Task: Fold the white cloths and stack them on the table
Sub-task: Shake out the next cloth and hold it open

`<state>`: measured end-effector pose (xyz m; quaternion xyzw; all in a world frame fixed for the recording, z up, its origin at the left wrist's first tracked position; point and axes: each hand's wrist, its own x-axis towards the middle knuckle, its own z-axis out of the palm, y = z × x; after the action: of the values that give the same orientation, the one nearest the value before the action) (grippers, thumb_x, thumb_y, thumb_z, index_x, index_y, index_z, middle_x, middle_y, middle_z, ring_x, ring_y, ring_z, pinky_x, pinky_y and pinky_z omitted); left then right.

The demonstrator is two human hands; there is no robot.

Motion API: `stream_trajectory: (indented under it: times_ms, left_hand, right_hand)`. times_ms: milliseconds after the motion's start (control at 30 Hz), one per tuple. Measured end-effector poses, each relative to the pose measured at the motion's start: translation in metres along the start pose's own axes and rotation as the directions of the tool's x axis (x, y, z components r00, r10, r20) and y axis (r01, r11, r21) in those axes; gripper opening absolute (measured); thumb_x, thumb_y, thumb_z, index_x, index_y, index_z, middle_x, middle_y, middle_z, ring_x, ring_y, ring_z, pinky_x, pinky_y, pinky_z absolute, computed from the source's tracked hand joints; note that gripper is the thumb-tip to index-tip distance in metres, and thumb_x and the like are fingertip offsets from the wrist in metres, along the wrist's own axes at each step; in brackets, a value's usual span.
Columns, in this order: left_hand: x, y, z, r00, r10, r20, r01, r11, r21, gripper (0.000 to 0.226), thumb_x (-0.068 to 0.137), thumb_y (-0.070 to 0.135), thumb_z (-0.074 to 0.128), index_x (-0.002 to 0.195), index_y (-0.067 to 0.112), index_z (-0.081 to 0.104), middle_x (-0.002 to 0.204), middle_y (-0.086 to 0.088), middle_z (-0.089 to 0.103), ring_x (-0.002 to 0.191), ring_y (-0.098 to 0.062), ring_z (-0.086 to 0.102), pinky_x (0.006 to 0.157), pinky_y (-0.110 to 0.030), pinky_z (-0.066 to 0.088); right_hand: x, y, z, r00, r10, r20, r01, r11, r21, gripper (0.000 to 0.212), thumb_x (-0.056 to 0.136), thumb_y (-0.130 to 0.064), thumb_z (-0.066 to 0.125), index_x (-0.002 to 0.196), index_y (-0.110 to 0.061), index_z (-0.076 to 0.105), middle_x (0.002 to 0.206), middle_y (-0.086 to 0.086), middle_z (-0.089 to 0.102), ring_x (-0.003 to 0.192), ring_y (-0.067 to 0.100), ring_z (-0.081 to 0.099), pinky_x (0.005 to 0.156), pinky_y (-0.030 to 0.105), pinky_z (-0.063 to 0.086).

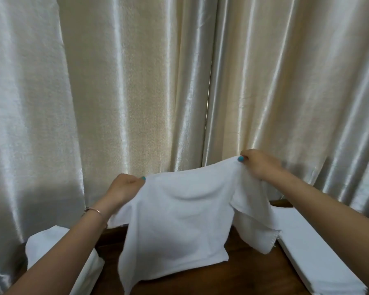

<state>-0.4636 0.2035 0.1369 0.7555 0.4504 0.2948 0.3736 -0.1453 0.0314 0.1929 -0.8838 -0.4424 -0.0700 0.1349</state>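
A white cloth (pixel 179 218) hangs in the air above the dark wooden table (pixel 200 277), spread between both hands. My left hand (pixel 124 187) pinches its upper left corner. My right hand (pixel 258 165) grips the upper right edge, slightly higher, and a flap of the cloth droops below it with a frayed edge. The cloth's lower edge reaches down toward the tabletop. A pile of white cloths (pixel 51 248) lies on the left of the table under my left forearm. On the right lies a flat stack of folded white cloths (pixel 313 254).
A shiny cream curtain (pixel 158 81) hangs close behind the table and fills the background. My left wrist carries a thin bracelet (pixel 95 211). Bare wood shows between the two piles.
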Motion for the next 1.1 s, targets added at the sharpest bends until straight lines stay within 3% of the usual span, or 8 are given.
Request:
stream_trajectory:
  times_ms: [167, 267, 333, 467, 600, 833, 1000, 1100]
  left_hand:
    - [-0.006, 0.043, 0.023, 0.992, -0.099, 0.080, 0.123, 0.909, -0.398, 0.033, 0.085, 0.034, 0.066, 0.077, 0.002, 0.070, 0.072, -0.012, 0.066, 0.066, -0.022, 0.061, 0.062, -0.031, 0.048]
    - [-0.006, 0.057, 0.032, 0.999, 0.023, -0.022, -0.030, 0.926, -0.375, 0.047, 0.089, 0.035, 0.061, 0.044, 0.020, 0.058, 0.047, 0.010, 0.053, 0.048, -0.010, 0.048, 0.051, -0.021, 0.038]
    - [-0.005, 0.063, 0.033, 0.996, 0.047, -0.070, -0.070, 0.919, -0.388, 0.053, 0.090, 0.035, 0.060, 0.038, 0.025, 0.056, 0.041, 0.017, 0.049, 0.046, -0.006, 0.046, 0.050, -0.021, 0.036]
    - [-0.009, 0.070, 0.036, 0.995, 0.101, -0.014, -0.099, 0.931, -0.352, 0.045, 0.090, 0.034, 0.061, 0.045, 0.026, 0.062, 0.047, 0.017, 0.056, 0.052, -0.006, 0.051, 0.053, -0.020, 0.039]
    - [-0.012, 0.070, 0.035, 0.991, 0.132, -0.031, -0.135, 0.941, -0.310, 0.037, 0.090, 0.034, 0.060, 0.056, 0.022, 0.066, 0.059, 0.010, 0.058, 0.055, -0.007, 0.052, 0.055, -0.021, 0.040]
    - [-0.011, 0.054, 0.029, 0.999, -0.013, 0.033, 0.021, 0.959, -0.282, 0.036, 0.091, 0.037, 0.056, 0.066, 0.013, 0.047, 0.065, -0.008, 0.039, 0.057, -0.019, 0.037, 0.055, -0.027, 0.030]
    - [-0.013, 0.049, 0.033, 0.992, -0.118, 0.050, 0.124, 0.980, -0.155, 0.045, 0.084, 0.028, 0.063, 0.050, 0.017, 0.036, 0.054, -0.005, 0.035, 0.050, -0.018, 0.035, 0.060, -0.030, 0.029]
    - [-0.013, 0.047, 0.030, 0.982, -0.183, 0.041, 0.187, 0.977, -0.108, 0.041, 0.081, 0.026, 0.063, 0.051, 0.016, 0.037, 0.052, -0.003, 0.037, 0.044, -0.017, 0.037, 0.053, -0.026, 0.030]
  right_hand:
    - [-0.013, -0.045, 0.004, 0.980, -0.143, 0.141, 0.048, 0.850, 0.525, 0.006, 0.095, -0.014, 0.051, 0.094, -0.012, 0.057, 0.082, 0.006, 0.055, 0.070, 0.022, 0.054, 0.058, 0.026, 0.043]
    - [-0.023, -0.063, -0.006, 0.903, -0.283, 0.324, 0.073, 0.843, 0.533, 0.027, 0.090, 0.006, 0.050, 0.109, -0.013, 0.056, 0.075, 0.001, 0.052, 0.062, 0.010, 0.047, 0.047, 0.010, 0.038]
    - [-0.026, -0.068, -0.008, 0.886, -0.277, 0.372, 0.024, 0.828, 0.560, 0.040, 0.087, 0.012, 0.048, 0.117, -0.014, 0.055, 0.087, 0.005, 0.056, 0.074, 0.013, 0.053, 0.056, 0.013, 0.044]
    - [-0.021, -0.073, -0.003, 0.914, -0.119, 0.387, -0.144, 0.798, 0.585, 0.033, 0.090, 0.009, 0.042, 0.109, -0.012, 0.061, 0.100, 0.007, 0.059, 0.091, 0.020, 0.059, 0.059, 0.022, 0.051]
    - [-0.015, -0.063, 0.005, 0.944, 0.061, 0.324, -0.252, 0.768, 0.588, 0.017, 0.089, -0.005, 0.052, 0.077, -0.013, 0.061, 0.077, 0.007, 0.054, 0.066, 0.019, 0.047, 0.050, 0.023, 0.033]
    - [-0.015, -0.045, 0.020, 0.776, 0.320, 0.543, -0.621, 0.533, 0.574, 0.014, 0.091, -0.001, 0.043, 0.087, -0.003, 0.056, 0.080, 0.012, 0.058, 0.073, 0.025, 0.055, 0.070, 0.033, 0.047]
    - [-0.012, -0.040, 0.032, 0.937, 0.202, 0.284, -0.329, 0.782, 0.530, 0.018, 0.093, -0.005, 0.045, 0.102, 0.000, 0.060, 0.095, 0.013, 0.059, 0.086, 0.027, 0.056, 0.060, 0.022, 0.042]
    - [-0.020, -0.036, 0.030, 0.947, 0.074, 0.314, -0.223, 0.853, 0.472, 0.026, 0.093, -0.016, 0.053, 0.111, -0.002, 0.065, 0.114, 0.013, 0.063, 0.100, 0.026, 0.057, 0.082, 0.027, 0.043]
